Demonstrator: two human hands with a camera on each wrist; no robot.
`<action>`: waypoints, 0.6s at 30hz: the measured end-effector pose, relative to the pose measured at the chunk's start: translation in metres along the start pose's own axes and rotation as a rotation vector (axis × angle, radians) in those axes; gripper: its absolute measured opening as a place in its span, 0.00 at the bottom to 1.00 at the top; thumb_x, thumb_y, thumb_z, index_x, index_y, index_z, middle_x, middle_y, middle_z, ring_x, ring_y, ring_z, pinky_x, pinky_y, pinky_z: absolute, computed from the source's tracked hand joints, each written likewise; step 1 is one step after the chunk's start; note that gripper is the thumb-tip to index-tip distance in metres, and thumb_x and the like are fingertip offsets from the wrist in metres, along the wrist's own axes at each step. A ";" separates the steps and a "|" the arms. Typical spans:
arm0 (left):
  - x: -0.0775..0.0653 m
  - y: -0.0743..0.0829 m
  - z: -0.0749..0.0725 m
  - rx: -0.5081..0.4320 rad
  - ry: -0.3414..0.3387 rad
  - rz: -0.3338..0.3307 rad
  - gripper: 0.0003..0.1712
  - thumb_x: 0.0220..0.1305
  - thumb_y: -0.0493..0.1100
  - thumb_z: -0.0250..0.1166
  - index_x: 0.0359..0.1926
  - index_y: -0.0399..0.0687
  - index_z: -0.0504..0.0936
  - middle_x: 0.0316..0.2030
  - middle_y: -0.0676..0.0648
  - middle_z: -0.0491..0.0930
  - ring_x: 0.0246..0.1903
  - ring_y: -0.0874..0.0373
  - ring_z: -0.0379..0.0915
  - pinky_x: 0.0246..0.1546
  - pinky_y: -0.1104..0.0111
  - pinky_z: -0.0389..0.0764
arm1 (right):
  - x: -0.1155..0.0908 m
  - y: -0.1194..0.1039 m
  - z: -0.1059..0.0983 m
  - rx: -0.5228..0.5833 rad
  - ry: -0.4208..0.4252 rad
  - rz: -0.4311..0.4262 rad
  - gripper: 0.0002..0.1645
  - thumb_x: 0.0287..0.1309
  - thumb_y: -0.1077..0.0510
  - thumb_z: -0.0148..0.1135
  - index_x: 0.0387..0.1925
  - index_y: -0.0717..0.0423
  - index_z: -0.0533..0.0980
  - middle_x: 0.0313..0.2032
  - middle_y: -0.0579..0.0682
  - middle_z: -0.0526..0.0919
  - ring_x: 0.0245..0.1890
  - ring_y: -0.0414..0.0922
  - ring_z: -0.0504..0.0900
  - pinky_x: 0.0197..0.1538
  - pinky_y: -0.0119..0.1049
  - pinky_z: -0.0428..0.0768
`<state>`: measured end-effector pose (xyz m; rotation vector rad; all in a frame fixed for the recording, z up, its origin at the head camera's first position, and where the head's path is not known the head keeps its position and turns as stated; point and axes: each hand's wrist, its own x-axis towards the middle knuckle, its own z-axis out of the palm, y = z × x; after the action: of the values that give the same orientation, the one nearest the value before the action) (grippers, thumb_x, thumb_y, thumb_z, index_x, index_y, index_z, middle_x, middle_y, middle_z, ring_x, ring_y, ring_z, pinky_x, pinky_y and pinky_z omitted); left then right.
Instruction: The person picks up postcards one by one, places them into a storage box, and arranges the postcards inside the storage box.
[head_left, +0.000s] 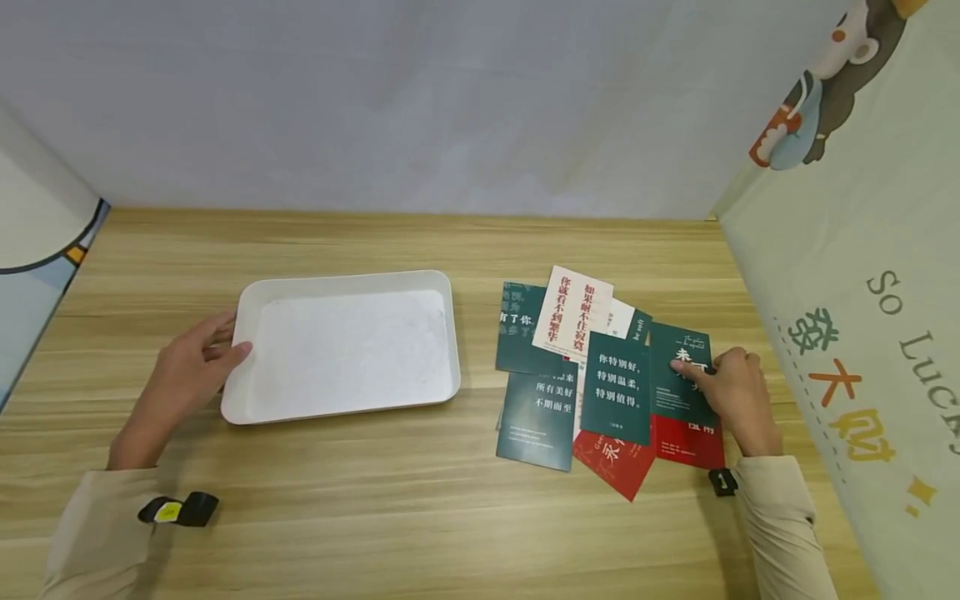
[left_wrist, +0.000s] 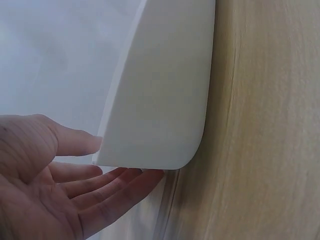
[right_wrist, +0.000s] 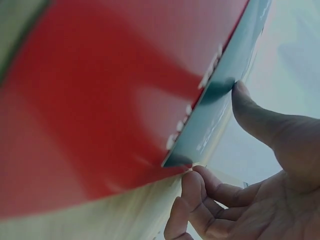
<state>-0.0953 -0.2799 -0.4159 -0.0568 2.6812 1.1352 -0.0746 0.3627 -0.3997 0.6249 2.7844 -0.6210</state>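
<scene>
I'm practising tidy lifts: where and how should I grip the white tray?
I'd grip the white tray by its left end wall, likely coming from the left, thumb over it, fingers outside: the wall stands raised, and the left hand is there.

Tray [head_left: 352,354] plain white; cards [head_left: 615,385] green, red, cream, lettered; tabletop [head_left: 360,500] yellowish wood-grain; sleeves [head_left: 97,529] beige.

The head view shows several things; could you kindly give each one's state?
White tray: open side up, empty.
Left hand: holding the tray's left end.
Rightmost green card: printed side up.
Right hand: pinching that green card.
Rightmost red card: partly covered.
Uppermost pale card: printed side up.
Middle green card: printed side up.
Lower red card: partly covered.
Upper left green card: partly covered.
Lower left green card: partly covered.
</scene>
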 end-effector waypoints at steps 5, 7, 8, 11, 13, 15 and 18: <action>0.000 -0.004 -0.001 -0.014 -0.013 0.006 0.35 0.80 0.42 0.56 0.76 0.23 0.58 0.65 0.19 0.69 0.62 0.24 0.70 0.36 0.91 0.65 | 0.002 0.000 -0.002 0.002 -0.008 -0.002 0.30 0.68 0.48 0.71 0.19 0.64 0.72 0.25 0.60 0.74 0.34 0.53 0.74 0.29 0.37 0.71; 0.000 -0.005 -0.001 -0.019 -0.015 0.008 0.35 0.80 0.41 0.56 0.76 0.22 0.58 0.65 0.18 0.69 0.62 0.24 0.70 0.37 0.91 0.65 | 0.003 0.000 -0.003 0.007 -0.015 -0.005 0.30 0.67 0.48 0.72 0.17 0.64 0.73 0.20 0.55 0.74 0.28 0.50 0.74 0.27 0.36 0.70; 0.000 -0.006 -0.001 -0.019 -0.016 0.009 0.35 0.80 0.41 0.56 0.76 0.23 0.59 0.64 0.19 0.70 0.62 0.24 0.70 0.37 0.91 0.65 | 0.003 0.001 -0.003 0.007 -0.020 -0.004 0.30 0.67 0.48 0.72 0.17 0.64 0.73 0.18 0.53 0.74 0.26 0.49 0.74 0.26 0.36 0.70; 0.002 -0.006 -0.001 -0.019 -0.022 -0.001 0.34 0.80 0.41 0.56 0.76 0.23 0.59 0.65 0.19 0.70 0.62 0.25 0.70 0.36 0.91 0.65 | 0.003 -0.001 -0.006 0.011 -0.028 0.009 0.31 0.66 0.48 0.73 0.16 0.64 0.73 0.15 0.51 0.73 0.23 0.48 0.74 0.25 0.35 0.68; 0.002 -0.006 -0.001 -0.020 -0.030 -0.012 0.34 0.81 0.42 0.55 0.76 0.23 0.58 0.65 0.19 0.69 0.63 0.25 0.70 0.36 0.91 0.65 | 0.003 -0.002 -0.007 0.016 -0.028 0.031 0.30 0.65 0.48 0.73 0.19 0.66 0.72 0.17 0.53 0.73 0.24 0.49 0.74 0.25 0.35 0.68; 0.002 -0.005 -0.001 -0.021 -0.030 -0.015 0.34 0.80 0.41 0.55 0.76 0.23 0.58 0.65 0.19 0.69 0.63 0.25 0.70 0.36 0.91 0.65 | 0.003 -0.002 -0.008 0.030 -0.027 0.063 0.30 0.65 0.48 0.74 0.29 0.72 0.71 0.22 0.57 0.75 0.26 0.51 0.76 0.26 0.36 0.71; 0.002 -0.005 0.000 -0.022 -0.029 -0.021 0.34 0.80 0.41 0.55 0.76 0.22 0.58 0.65 0.18 0.69 0.63 0.24 0.69 0.36 0.91 0.65 | 0.002 -0.002 -0.008 0.049 -0.024 0.107 0.37 0.65 0.48 0.74 0.47 0.78 0.66 0.34 0.68 0.77 0.33 0.58 0.79 0.32 0.41 0.79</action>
<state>-0.0971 -0.2834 -0.4195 -0.0717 2.6369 1.1499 -0.0783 0.3649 -0.3922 0.7653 2.6997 -0.6711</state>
